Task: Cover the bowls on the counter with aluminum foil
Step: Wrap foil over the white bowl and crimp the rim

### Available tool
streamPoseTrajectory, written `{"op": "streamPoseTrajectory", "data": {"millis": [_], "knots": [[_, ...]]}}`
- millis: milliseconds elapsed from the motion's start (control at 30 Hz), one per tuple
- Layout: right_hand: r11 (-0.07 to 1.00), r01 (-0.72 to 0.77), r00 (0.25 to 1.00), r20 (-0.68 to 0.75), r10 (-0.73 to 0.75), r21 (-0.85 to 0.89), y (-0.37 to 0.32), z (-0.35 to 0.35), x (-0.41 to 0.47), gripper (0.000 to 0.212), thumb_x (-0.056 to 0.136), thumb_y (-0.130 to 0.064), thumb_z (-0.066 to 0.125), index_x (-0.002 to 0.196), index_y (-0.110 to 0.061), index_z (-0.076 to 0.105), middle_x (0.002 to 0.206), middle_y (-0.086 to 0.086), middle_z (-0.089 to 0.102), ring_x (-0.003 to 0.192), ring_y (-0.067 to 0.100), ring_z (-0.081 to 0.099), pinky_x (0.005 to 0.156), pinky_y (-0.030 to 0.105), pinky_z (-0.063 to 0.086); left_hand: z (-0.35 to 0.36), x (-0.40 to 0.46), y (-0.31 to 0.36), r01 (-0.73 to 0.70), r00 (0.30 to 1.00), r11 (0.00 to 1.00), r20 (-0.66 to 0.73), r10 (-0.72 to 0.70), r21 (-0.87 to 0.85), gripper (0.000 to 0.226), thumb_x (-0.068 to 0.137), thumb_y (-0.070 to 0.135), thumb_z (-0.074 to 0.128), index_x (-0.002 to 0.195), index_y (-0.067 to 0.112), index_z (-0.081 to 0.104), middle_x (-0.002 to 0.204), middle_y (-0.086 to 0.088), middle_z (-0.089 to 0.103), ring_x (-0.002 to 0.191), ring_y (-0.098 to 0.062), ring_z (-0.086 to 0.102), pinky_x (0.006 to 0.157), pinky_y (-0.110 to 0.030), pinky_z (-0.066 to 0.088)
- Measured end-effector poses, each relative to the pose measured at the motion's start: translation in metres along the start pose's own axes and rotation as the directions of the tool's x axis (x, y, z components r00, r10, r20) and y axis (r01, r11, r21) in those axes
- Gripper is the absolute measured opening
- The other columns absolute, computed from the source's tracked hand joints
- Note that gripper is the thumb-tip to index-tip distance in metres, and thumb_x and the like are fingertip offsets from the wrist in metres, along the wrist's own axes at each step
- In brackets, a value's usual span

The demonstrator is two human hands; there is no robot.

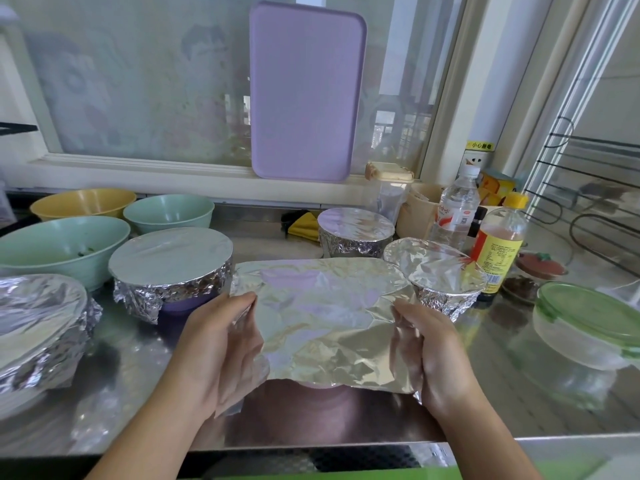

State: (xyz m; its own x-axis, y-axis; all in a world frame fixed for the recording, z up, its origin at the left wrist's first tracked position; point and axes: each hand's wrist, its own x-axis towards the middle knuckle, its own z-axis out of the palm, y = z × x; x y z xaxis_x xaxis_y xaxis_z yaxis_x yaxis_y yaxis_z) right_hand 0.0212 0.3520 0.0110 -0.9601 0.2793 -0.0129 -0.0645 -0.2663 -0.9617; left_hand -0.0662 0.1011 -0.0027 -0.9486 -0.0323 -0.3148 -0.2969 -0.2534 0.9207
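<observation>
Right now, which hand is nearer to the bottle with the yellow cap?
The right hand. It holds the foil sheet's right edge, below-left of the bottle. The left hand holds the opposite edge, farther away.

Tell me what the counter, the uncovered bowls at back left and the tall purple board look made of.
Counter: probably stainless steel, brushed and shiny; it mirrors the bowls. Yellow bowl and green bowls: matte, opaque, pastel, likely plastic or melamine, though I cannot be sure. Purple board: matte, rounded corners, looks plastic.
</observation>
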Motion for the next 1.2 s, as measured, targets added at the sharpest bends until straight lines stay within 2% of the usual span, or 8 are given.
{"op": "streamPoseTrajectory", "data": {"millis": [133, 233, 333, 433, 533, 633, 767, 1200], "knots": [[0.986, -0.044, 0.997, -0.055, 0.054, 0.158, -0.002, 0.002, -0.001, 0.035, 0.105, -0.011, 0.056, 0.071, -0.005, 0.060, 0.050, 0.003, 0.051, 0.035, 0.008, 0.049, 0.040, 0.019, 0.043, -0.005, -0.051, -0.005, 0.130, 0.963, 0.952, 0.262, -0.056, -0.276, 0.015, 0.088, 0.036, 0.066, 0.088, 0.024, 0.056, 0.086, -0.001, 0.035, 0.055, -0.016, 0.045, 0.040, -0.022, 0.034], [0.995, -0.064, 0.995, -0.065, 0.069, 0.082, -0.003, -0.011, -0.002, 0.038, 0.103, -0.022, 0.061, 0.079, 0.008, 0.068, 0.071, 0.028, 0.063, 0.059, 0.036, 0.069, 0.059, 0.039, 0.060, -0.012, -0.067, 0.007, -0.154, 0.988, 0.983, 0.034, 0.151, 0.100, 0.045, 0.092, 0.052, 0.062, 0.120, 0.017, 0.065, 0.118, -0.006, 0.069, 0.077, -0.019, 0.065, 0.063, -0.030, 0.051], [0.926, 0.088, 0.980, -0.137, -0.148, -0.368, -0.022, -0.026, -0.011, 0.041, 0.100, -0.025, 0.058, 0.077, 0.007, 0.070, 0.079, 0.029, 0.073, 0.069, 0.043, 0.068, 0.071, 0.049, 0.058, -0.014, -0.092, 0.025, -0.338, 0.806, 0.593, -0.100, 0.583, 0.731, 0.052, 0.101, 0.048, 0.056, 0.144, 0.020, 0.053, 0.131, 0.002, 0.061, 0.110, -0.019, 0.060, 0.093, -0.040, 0.044], [0.505, 0.196, 0.856, -0.105, -0.507, -0.840, -0.053, -0.026, -0.021, 0.029, 0.093, -0.027, 0.056, 0.077, -0.008, 0.070, 0.069, 0.008, 0.071, 0.072, 0.034, 0.066, 0.070, 0.044, 0.057, -0.003, -0.110, 0.041, -0.456, 0.646, 0.245, 0.129, 0.752, 0.856, 0.043, 0.101, 0.042, 0.049, 0.137, 0.021, 0.057, 0.134, 0.006, 0.054, 0.121, -0.019, 0.056, 0.102, -0.042, 0.045], [0.272, 0.417, 0.785, 0.194, -0.588, -0.867, -0.066, 0.003, -0.013, 0.014, 0.096, -0.014, 0.061, 0.091, -0.016, 0.074, 0.088, -0.001, 0.075, 0.082, 0.023, 0.068, 0.075, 0.040, 0.054, 0.025, -0.100, 0.049, -0.563, 0.674, 0.059, 0.416, 0.610, 0.825, 0.041, 0.106, 0.039, 0.037, 0.139, 0.024, 0.055, 0.137, 0.010, 0.054, 0.129, -0.014, 0.049, 0.105, -0.034, 0.039], [0.226, 0.579, 0.802, 0.498, -0.331, -0.783, -0.052, 0.037, 0.007, 0.025, 0.105, -0.024, 0.055, 0.124, -0.019, 0.070, 0.125, -0.004, 0.070, 0.113, 0.016, 0.064, 0.101, 0.034, 0.049, 0.049, -0.069, 0.038, -0.581, 0.724, -0.087, 0.563, 0.398, 0.809, 0.052, 0.104, 0.045, 0.029, 0.148, 0.022, 0.045, 0.146, 0.004, 0.050, 0.135, -0.020, 0.045, 0.111, -0.038, 0.036], [0.143, 0.579, 0.815, 0.568, -0.113, -0.803, -0.025, 0.055, 0.028, 0.032, 0.111, -0.030, 0.037, 0.124, -0.016, 0.063, 0.128, 0.002, 0.064, 0.122, 0.021, 0.055, 0.105, 0.043, 0.042, 0.052, -0.046, 0.022, -0.546, 0.773, -0.136, 0.559, 0.300, 0.827, 0.063, 0.093, 0.054, 0.012, 0.140, 0.027, 0.045, 0.135, 0.004, 0.051, 0.130, -0.022, 0.045, 0.111, -0.042, 0.037], [0.009, 0.553, 0.833, 0.552, -0.048, -0.833, -0.019, 0.048, 0.010, 0.054, 0.105, -0.042, 0.013, 0.113, -0.015, 0.059, 0.126, 0.003, 0.058, 0.123, 0.025, 0.051, 0.107, 0.044, 0.043, 0.040, -0.067, 0.016, -0.549, 0.780, -0.044, 0.530, 0.333, 0.835, 0.030, 0.101, 0.046, 0.030, 0.118, 0.025, 0.042, 0.128, 0.004, 0.048, 0.122, -0.016, 0.042, 0.115, -0.040, 0.034]]}}
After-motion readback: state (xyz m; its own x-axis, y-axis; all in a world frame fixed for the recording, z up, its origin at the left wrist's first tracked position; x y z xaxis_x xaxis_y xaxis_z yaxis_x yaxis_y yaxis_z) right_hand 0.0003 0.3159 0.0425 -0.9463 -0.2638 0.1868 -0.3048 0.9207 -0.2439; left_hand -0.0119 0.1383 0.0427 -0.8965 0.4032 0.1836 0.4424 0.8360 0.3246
